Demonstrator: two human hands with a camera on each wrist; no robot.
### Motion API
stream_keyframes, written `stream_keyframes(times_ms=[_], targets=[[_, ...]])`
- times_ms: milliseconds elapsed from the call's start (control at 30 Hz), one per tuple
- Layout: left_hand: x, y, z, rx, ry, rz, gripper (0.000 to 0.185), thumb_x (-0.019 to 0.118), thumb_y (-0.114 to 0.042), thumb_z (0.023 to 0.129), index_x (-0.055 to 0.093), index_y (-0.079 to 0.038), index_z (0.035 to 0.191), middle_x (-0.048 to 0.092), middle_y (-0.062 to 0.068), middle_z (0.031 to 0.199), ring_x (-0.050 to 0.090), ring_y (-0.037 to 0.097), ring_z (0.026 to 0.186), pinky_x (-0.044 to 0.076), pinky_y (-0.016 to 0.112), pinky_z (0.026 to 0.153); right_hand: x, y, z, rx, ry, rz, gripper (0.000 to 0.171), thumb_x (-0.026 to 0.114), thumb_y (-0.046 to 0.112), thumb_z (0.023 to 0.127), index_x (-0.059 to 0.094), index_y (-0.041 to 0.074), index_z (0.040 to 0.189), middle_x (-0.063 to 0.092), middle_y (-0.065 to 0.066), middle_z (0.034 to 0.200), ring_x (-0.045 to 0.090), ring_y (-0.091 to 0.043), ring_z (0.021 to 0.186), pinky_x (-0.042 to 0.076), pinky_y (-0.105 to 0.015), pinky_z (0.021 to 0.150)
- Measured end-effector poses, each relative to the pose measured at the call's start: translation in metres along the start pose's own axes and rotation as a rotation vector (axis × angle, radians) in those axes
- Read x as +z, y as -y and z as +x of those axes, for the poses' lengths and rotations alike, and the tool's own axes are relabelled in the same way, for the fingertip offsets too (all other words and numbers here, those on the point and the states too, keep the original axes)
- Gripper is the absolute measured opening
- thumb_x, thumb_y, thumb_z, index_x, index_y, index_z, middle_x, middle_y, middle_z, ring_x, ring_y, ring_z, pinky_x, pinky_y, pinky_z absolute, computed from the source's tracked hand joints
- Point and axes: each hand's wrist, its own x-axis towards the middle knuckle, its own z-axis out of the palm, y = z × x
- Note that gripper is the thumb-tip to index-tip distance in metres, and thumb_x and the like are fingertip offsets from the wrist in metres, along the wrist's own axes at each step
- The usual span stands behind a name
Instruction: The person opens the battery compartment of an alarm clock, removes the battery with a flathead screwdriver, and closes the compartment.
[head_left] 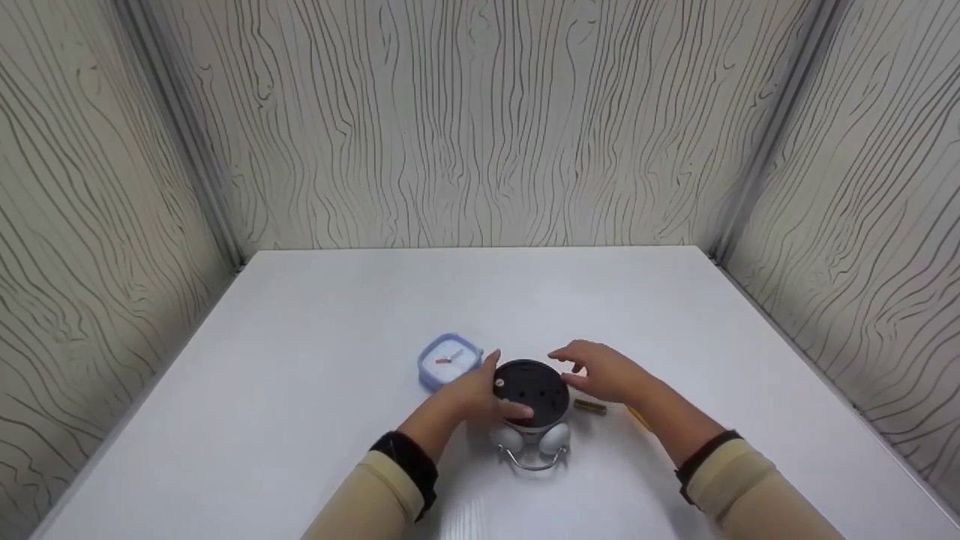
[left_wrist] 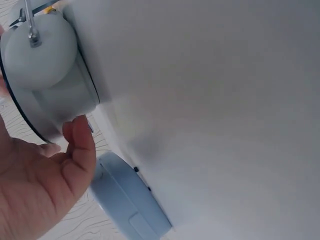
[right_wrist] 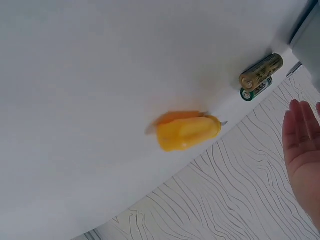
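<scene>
A twin-bell alarm clock (head_left: 551,409) lies with its black back up, its white bells and wire handle toward me. My left hand (head_left: 476,394) grips its left side, thumb over the back; in the left wrist view the curled fingers (left_wrist: 82,145) are at the clock's grey-white casing (left_wrist: 60,107). Beside the clock's right rim is my right hand (head_left: 604,371), index finger reaching over toward the far edge and thumb right at the rim. Seen from the right wrist, that hand (right_wrist: 305,155) has its fingers extended and nothing in its palm.
A small blue clock (head_left: 427,371) lies face up just left of my left hand. Two batteries, one gold-brown (right_wrist: 262,71) and one with a green end (right_wrist: 248,95), lie right of the alarm clock. Under my right forearm is a yellow-handled screwdriver (right_wrist: 187,133). Wood-patterned panels (head_left: 480,127) enclose the white table (head_left: 337,300).
</scene>
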Motion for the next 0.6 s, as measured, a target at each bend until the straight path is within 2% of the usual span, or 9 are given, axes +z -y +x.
stream_keyframes(times_ms=[100,200,333,433,500,600], targets=[[-0.008,0.004,-0.001,0.036,-0.009,-0.021,0.094,0.054,-0.062,0.070,0.018,-0.007,0.138,0.034,0.016,0.134,0.032,0.027,0.122,0.028,0.041,0.098,-0.001,-0.003,-0.009,-0.082,0.001,-0.055,0.045,0.061,0.022,0.080,0.048,0.016,0.123,0.052,0.002,0.114,0.051,-0.016,0.099,0.043,-0.035,0.081],[-0.016,0.008,-0.003,0.071,0.014,0.029,0.076,0.053,-0.047,0.080,0.024,-0.005,0.136,0.043,0.014,0.127,0.039,0.025,0.117,0.031,0.039,0.095,0.002,-0.005,-0.016,-0.119,0.008,-0.084,0.053,0.064,0.023,0.077,0.045,0.015,0.126,0.050,0.001,0.117,0.047,-0.016,0.106,0.040,-0.036,0.087],[-0.022,0.014,-0.006,0.131,0.041,0.081,0.069,0.061,-0.026,0.077,0.028,-0.005,0.135,0.052,0.008,0.118,0.051,0.020,0.103,0.040,0.032,0.085,0.008,-0.004,-0.020,-0.134,0.006,-0.079,0.062,0.068,0.025,0.074,0.042,0.013,0.129,0.050,-0.002,0.118,0.046,-0.017,0.108,0.039,-0.036,0.088],[-0.022,0.018,-0.006,0.187,0.043,0.080,0.072,0.065,-0.017,0.072,0.029,-0.005,0.134,0.051,0.007,0.120,0.054,0.017,0.099,0.043,0.028,0.080,0.013,-0.003,-0.021,-0.138,-0.002,-0.075,0.064,0.069,0.028,0.073,0.043,0.011,0.128,0.051,-0.001,0.119,0.046,-0.017,0.109,0.038,-0.036,0.090],[-0.020,0.020,-0.005,0.220,0.040,0.096,0.074,0.067,-0.015,0.070,0.031,-0.005,0.134,0.051,0.007,0.120,0.054,0.017,0.098,0.043,0.027,0.079,0.016,-0.001,-0.022,-0.138,-0.010,-0.075,0.063,0.068,0.030,0.073,0.044,0.010,0.127,0.051,-0.001,0.119,0.046,-0.017,0.109,0.035,-0.038,0.092],[-0.014,0.022,-0.003,0.251,0.017,0.160,0.078,0.072,-0.019,0.066,0.033,-0.005,0.132,0.049,0.007,0.122,0.052,0.018,0.102,0.041,0.027,0.085,0.020,0.001,-0.022,-0.132,-0.023,-0.071,0.064,0.068,0.032,0.072,0.044,0.009,0.127,0.052,-0.001,0.119,0.045,-0.018,0.111,0.029,-0.045,0.096]])
